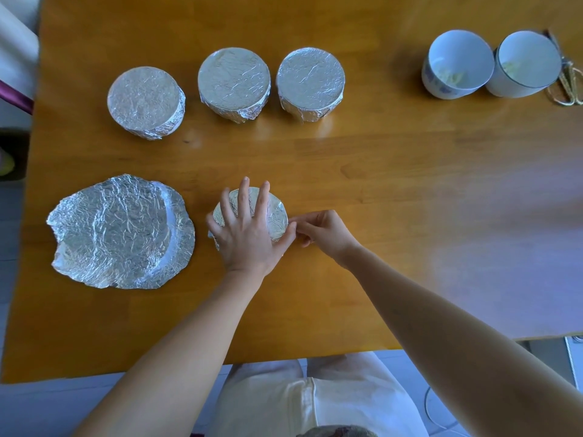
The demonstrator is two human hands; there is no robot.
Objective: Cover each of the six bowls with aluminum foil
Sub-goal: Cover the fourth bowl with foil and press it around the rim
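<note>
Roughly halfway: three foil-covered bowls (pixel 145 100) (pixel 234 80) (pixel 310 79) stand in a row at the back of the tabletop (pixel 378 200), their foil tucked down the sides. A fourth bowl sits near the front edge, hidden under its foil cover (pixel 279 216). The left hand (pixel 246 234) lies flat on top with fingers spread and straight, its grip not closed on anything. The right hand (pixel 321 231) has its grip pinched together on the foil cover at the right rim, apparently crimping it down. Two white bowls (pixel 457 66) (pixel 525 63) wait uncovered at the far right, touching each other, with something pale inside.

Just left of the fourth bowl lie loose foil sheets (pixel 120 231), crumpled and overlapping, close to the tabletop's left edge. Bare wood stretches between the hands and the uncovered bowls, so sliding either one in looks unobstructed. A gold-coloured tool (pixel 568 86), perhaps scissors, lies right beside the farthest bowl.
</note>
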